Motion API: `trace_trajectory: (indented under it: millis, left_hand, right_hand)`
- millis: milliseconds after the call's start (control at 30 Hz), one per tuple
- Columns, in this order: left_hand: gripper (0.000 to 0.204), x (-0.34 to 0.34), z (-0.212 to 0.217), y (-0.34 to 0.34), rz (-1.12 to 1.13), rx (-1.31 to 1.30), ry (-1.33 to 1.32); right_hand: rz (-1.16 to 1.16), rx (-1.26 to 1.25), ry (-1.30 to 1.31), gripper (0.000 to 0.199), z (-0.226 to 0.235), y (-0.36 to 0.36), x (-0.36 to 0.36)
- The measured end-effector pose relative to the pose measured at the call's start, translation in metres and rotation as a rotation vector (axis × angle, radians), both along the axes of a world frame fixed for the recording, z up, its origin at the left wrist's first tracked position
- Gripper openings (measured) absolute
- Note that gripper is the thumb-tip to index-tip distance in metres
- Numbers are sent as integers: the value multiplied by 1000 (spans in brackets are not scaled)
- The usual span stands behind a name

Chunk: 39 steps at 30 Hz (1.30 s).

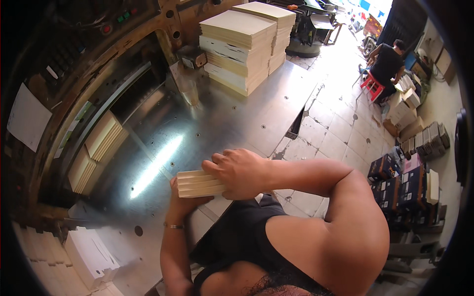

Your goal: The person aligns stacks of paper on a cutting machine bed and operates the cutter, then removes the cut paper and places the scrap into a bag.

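Observation:
A small stack of cream paper blocks, its layered edges facing up, is held between my two hands close to my body, at the near edge of the metal table. My left hand wraps its lower left end, fingers partly hidden beneath. Over the right end curls my right hand, with its fingers bent across the top. Farther left, two similar sets of paper blocks, one set and another, lie inside the opening of a large machine.
Tall paper stacks stand at the table's back. More paper piles sit at the lower left. A clear cup is near the machine. A person sits on a red stool at the right, near dark boxes.

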<state>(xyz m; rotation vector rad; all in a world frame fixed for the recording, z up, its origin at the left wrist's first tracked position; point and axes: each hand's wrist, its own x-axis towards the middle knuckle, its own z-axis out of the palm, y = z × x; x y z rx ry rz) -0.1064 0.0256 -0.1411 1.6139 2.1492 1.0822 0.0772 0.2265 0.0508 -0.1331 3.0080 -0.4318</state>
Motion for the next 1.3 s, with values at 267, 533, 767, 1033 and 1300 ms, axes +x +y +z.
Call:
trace_trajectory:
  millis: [267, 533, 767, 1033, 1300]
  left_hand:
    - [60, 5, 2, 6, -17, 11, 135]
    - [62, 8, 28, 9, 19, 45, -81]
    - [59, 5, 12, 7, 50, 10, -42]
    - [62, 10, 13, 4, 30, 6, -178]
    - [58, 7, 11, 7, 29, 28, 93]
  right_hand:
    - [0, -22, -15, 66, 2, 0, 1]
    - [10, -12, -3, 66, 8, 6, -3]
    - [-9, 0, 15, 66, 4, 5, 0]
    - [12, 11, 8, 71, 7, 6, -3]
    - [18, 32, 18, 73, 1, 6, -1]
